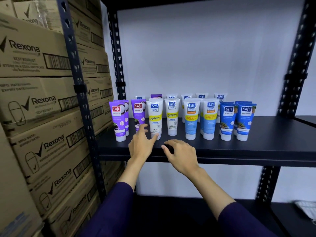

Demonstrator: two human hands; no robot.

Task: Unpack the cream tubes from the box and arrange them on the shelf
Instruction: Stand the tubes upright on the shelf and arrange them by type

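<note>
Hands at lower centre: left hand (142,142) spread, fingertips at a white cream tube (155,118), right hand (181,153) loosely curled, empty; nudge the cap gently to align the shelf (256,147) row.

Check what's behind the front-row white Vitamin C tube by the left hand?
Behind the white Vitamin C tube stand more tubes: a purple tube top and a white tube top show above it. Their lower bodies are hidden, so the row count is unclear.
</note>
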